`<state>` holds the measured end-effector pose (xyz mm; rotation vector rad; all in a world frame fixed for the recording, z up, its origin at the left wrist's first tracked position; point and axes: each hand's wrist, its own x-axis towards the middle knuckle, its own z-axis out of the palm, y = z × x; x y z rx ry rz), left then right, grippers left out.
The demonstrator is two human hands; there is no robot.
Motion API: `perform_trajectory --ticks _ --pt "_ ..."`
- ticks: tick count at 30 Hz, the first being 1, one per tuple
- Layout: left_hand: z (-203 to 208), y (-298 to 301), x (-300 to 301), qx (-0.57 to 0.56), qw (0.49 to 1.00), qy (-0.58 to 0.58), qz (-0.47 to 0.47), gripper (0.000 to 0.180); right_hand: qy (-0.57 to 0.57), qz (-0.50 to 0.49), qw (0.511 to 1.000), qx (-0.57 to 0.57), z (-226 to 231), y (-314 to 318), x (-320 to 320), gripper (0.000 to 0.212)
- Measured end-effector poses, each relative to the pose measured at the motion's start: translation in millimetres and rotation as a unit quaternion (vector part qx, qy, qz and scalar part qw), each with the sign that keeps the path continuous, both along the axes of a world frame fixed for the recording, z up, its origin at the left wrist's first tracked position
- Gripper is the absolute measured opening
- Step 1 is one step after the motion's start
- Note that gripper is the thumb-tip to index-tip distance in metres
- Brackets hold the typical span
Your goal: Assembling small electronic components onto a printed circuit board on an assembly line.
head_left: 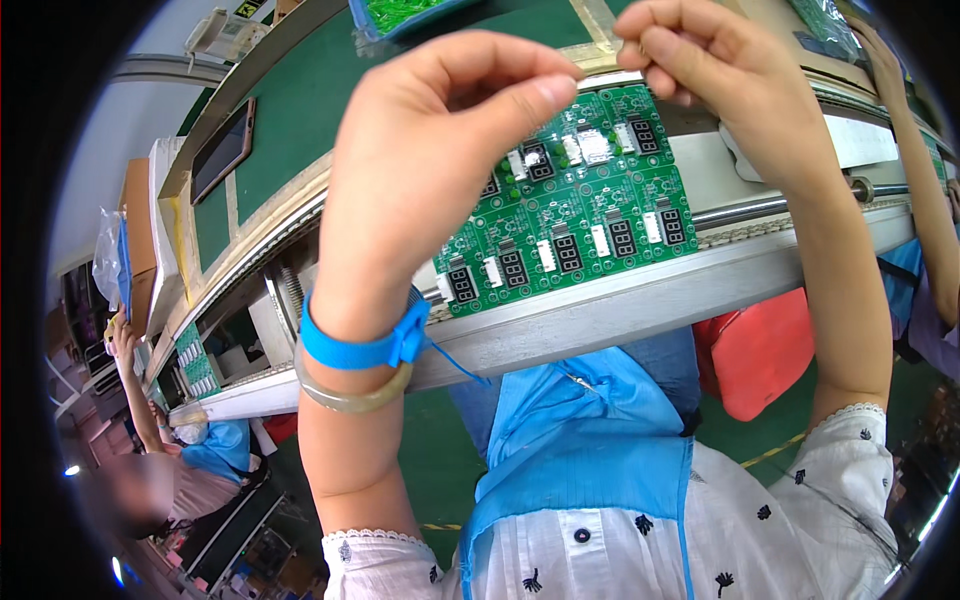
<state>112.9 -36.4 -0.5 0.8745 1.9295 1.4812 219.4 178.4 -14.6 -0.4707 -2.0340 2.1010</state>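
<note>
A green panel of joined circuit boards, with black two-digit displays and white connectors, lies on the conveyor track in front of me. My left hand hovers over its left part, thumb and forefinger brought together. Whatever those fingertips hold, if anything, is too small to name. Around that wrist are a blue strap with a thin cord and a pale bangle. My right hand is raised above the panel's far right corner. Its thumb and fingers pinch something tiny that I cannot make out.
A blue bin of small green parts stands at the far edge. On the green bench at left lies a phone. A metal rail runs along my side. Another person's arm reaches in at right; a co-worker sits at far left.
</note>
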Motion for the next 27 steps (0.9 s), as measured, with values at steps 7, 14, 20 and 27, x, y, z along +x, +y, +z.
perform_trajectory --ticks 7,14,20,27 --pt "-10.5 8.0 20.1 -0.021 0.998 -0.064 -0.004 0.022 0.088 0.115 0.988 -0.046 -42.8 23.1 31.2 0.021" --pt "-16.6 3.5 19.5 -0.017 0.996 -0.091 0.012 0.022 0.069 0.054 0.996 0.017 -45.0 16.3 38.7 0.024" --pt "-20.7 3.0 20.2 0.031 0.996 -0.082 0.034 0.017 0.056 0.036 0.995 0.074 -39.6 12.9 39.9 0.022" --pt "-19.9 1.7 21.6 -0.011 0.997 -0.065 0.033 0.018 0.062 0.040 0.994 0.079 -39.2 10.5 40.2 0.024"
